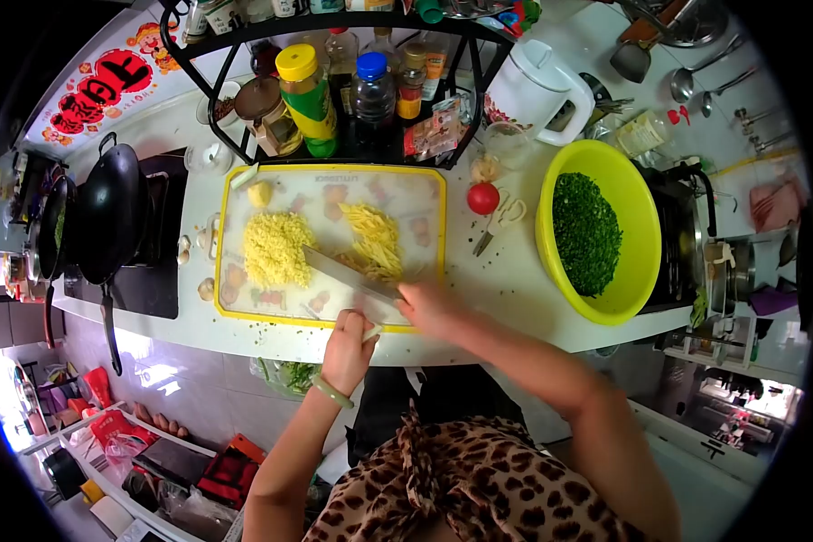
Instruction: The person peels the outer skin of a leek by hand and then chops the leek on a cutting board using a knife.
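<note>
My right hand (423,307) is closed round the handle end of a cleaver (348,276), whose blade reaches left over the cutting board (443,217) to a pile of finely chopped yellow pieces (278,248). Yellow strips (374,240) lie just above the blade. At the board's front edge, my left hand (346,348) is closed with a small pale piece (371,332) showing at its fingers, close below the cleaver. A yellow chunk (259,193) and a pale strip (244,176) lie at the board's upper left.
Right of the board stand a yellow-green bowl (641,244) of chopped greens, scissors (501,221) and a red round item (482,199). A black rack (370,163) with bottles stands behind. A wok (108,212) sits on the left stove; garlic (206,289) lies beside the board.
</note>
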A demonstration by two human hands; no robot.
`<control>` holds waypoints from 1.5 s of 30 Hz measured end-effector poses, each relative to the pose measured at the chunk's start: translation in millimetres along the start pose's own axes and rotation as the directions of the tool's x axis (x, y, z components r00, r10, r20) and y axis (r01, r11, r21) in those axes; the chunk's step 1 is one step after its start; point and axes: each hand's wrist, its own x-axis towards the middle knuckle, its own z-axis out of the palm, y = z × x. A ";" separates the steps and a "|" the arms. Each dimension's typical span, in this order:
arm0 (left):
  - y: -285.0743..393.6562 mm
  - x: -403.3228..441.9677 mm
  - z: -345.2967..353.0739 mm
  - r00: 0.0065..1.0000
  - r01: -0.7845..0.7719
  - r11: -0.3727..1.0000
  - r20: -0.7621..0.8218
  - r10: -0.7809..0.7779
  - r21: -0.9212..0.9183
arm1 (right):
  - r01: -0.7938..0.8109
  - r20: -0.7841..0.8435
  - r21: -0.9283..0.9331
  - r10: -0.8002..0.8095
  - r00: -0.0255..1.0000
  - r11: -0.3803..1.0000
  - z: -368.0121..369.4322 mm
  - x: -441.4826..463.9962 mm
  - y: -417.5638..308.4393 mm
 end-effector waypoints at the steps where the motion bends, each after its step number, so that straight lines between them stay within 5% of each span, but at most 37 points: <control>1: 7.6 -1.8 -8.1 1.000 -0.012 1.000 -0.001 0.012 -0.025 | -0.026 0.062 0.024 0.024 0.998 0.999 -10.0 2.8 2.2; 9: 28.9 67.6 -26.8 0.999 -0.003 0.999 0.054 0.000 0.046 | -0.179 0.008 0.337 0.187 0.982 0.924 -61.6 5.3 6.2; 14: -8.3 60.6 11.5 0.958 -0.283 0.927 0.123 0.259 0.248 | -0.245 -0.018 0.471 0.286 0.958 0.847 -69.7 -11.6 7.7; 17: -11.8 49.5 15.2 0.923 -0.338 0.876 -0.062 0.380 0.343 | -0.412 0.129 0.422 0.396 0.909 0.808 -72.6 -18.4 4.6; 19: -4.3 41.2 7.7 0.904 -0.318 0.853 -0.138 0.404 0.414 | -0.219 -0.008 0.372 0.239 0.971 0.902 -65.2 -21.8 9.2; 22: -2.8 8.8 -7.4 0.931 -0.078 0.910 -0.298 0.213 0.407 | -0.189 0.009 0.314 0.196 0.981 0.930 -73.1 -27.5 2.6; 25: -16.9 -16.0 -9.0 0.975 0.063 0.930 -0.220 0.020 0.362 | -0.170 -0.016 0.194 0.177 0.984 0.966 -67.0 -29.6 9.2; 31: -15.7 -12.6 -5.7 0.963 0.101 0.951 -0.268 -0.020 0.293 | -0.156 0.016 0.105 0.155 0.988 0.982 -65.8 -28.3 5.5; 33: -10.4 -16.6 -17.7 0.986 0.098 0.983 -0.148 -0.075 0.152 | -0.149 0.023 0.097 0.147 0.989 0.984 -69.5 -27.6 0.3; 34: -5.5 -19.1 -25.0 0.961 0.271 0.957 0.017 -0.274 0.104 | -0.148 0.020 0.101 0.147 0.989 0.984 -70.4 -27.8 -1.3; 37: -15.0 -24.6 -23.6 0.937 0.333 0.938 0.146 -0.317 -0.096 | -0.147 0.056 0.013 0.146 0.988 0.989 -67.7 -30.3 -0.9; 45: -18.0 -21.6 -2.9 0.902 0.413 0.911 0.139 -0.409 0.005 | -0.078 0.196 -0.183 0.114 0.974 0.980 -50.1 -35.2 -8.8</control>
